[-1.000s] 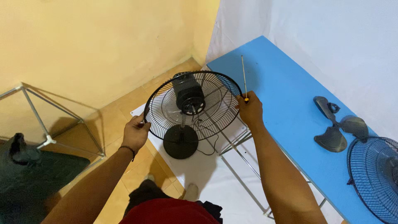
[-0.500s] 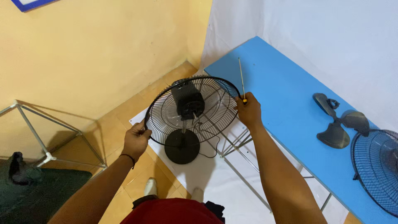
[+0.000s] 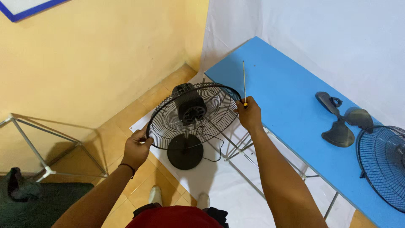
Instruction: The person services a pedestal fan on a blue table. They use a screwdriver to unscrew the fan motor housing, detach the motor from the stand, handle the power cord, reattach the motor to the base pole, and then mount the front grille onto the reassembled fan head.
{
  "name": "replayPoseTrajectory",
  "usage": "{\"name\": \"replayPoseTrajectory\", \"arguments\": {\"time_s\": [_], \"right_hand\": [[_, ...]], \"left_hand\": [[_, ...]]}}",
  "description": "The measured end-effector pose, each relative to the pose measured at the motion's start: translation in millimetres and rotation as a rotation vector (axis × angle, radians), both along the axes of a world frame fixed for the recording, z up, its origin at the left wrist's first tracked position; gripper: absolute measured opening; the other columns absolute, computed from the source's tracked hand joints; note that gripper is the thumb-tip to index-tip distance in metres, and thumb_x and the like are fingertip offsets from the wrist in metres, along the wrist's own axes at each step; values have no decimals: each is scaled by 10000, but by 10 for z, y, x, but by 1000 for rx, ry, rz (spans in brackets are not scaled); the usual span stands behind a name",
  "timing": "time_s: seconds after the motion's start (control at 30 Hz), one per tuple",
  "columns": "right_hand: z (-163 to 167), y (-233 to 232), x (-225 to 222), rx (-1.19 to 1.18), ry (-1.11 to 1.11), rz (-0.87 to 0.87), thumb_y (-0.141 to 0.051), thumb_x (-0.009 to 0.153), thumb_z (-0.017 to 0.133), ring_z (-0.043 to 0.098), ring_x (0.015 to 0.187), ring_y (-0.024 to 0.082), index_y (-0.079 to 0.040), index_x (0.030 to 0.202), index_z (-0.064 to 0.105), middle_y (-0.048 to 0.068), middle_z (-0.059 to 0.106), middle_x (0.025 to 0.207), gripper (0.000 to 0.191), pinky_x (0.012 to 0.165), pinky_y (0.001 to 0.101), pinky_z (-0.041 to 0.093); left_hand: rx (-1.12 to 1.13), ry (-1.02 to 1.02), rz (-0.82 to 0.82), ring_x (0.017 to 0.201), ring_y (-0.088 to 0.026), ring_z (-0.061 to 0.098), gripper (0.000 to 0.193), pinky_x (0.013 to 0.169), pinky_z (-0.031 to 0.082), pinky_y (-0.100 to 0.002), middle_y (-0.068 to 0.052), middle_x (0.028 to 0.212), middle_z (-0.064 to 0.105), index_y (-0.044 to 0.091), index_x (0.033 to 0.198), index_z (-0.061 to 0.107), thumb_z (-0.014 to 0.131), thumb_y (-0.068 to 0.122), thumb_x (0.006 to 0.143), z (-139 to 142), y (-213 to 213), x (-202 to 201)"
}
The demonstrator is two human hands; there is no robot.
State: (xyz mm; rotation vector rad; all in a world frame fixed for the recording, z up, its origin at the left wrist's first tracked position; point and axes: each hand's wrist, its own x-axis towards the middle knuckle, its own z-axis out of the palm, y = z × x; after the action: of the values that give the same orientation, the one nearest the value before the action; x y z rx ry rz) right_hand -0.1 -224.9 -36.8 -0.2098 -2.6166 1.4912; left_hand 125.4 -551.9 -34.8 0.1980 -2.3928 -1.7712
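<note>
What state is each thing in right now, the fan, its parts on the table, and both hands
left hand: gripping the rear grille's rim.
right hand: gripping the opposite rim, plus a screwdriver pointing up.
fan: held in the air, tilted, front grille and blades off, motor exposed.
fan blade: detached, lying on the blue table.
front grille: detached, lying on the table.

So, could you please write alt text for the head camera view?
Seen from above, a person's left hand and right hand grip opposite rims of a black wire fan guard with its motor; the right also holds a thin screwdriver. A fan blade lies on a blue table.
</note>
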Motion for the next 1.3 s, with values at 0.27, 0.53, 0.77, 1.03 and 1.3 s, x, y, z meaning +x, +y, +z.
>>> {"name": "replayPoseTrajectory", "arguments": {"time_s": [0.27, 0.53, 0.77, 1.03, 1.3], "right_hand": [[-51, -18, 24, -87, 24, -26, -184, 1001, 658, 744, 749, 155, -2, 1003, 607, 111, 733, 827, 189, 603, 287, 539], [-129, -26, 71, -431, -31, -95, -211, 995, 652, 730, 762, 132, -33, 1110, 604, 55, 666, 914, 217, 518, 265, 449], [-139, -227, 220, -454, -14, -231, -217, 979, 651, 596, 613, 133, -43, 1350, 545, 72, 624, 976, 423, 495, 273, 449], [-471, -631, 512, -566, 126, -487, -240, 1038, 653, 415, 442, 84, -17, 1022, 623, 4, 494, 626, 226, 398, 278, 352], [-736, -1251, 887, -617, -18, -319, -249, 984, 702, 395, 386, 58, -67, 728, 607, -38, 476, 524, 329, 359, 269, 320]], "left_hand": [[-19, -49, -90, 820, -122, 631, 717, 721, 550, -288, -36, 919, 536, 174, 1497, 539, 675, -42, 827, 17, -55, -38], [-328, -161, -48, 781, -226, 679, 645, 773, 565, -347, -95, 1090, 602, 179, 1452, 554, 740, 134, 836, -99, 70, -9], [-456, -79, -162, 990, -289, 649, 878, 810, 562, -373, -176, 1215, 587, 174, 1537, 390, 859, 283, 803, -221, -109, -146], [-253, -542, -631, 1140, -289, 659, 1105, 894, 621, -393, -111, 1530, 335, 188, 1611, 203, 853, 243, 719, -251, -459, -275], [-84, -757, -463, 1212, -343, 605, 886, 975, 549, -462, -99, 1598, 354, 233, 1640, 166, 542, 450, 867, -338, -550, -656]]}}
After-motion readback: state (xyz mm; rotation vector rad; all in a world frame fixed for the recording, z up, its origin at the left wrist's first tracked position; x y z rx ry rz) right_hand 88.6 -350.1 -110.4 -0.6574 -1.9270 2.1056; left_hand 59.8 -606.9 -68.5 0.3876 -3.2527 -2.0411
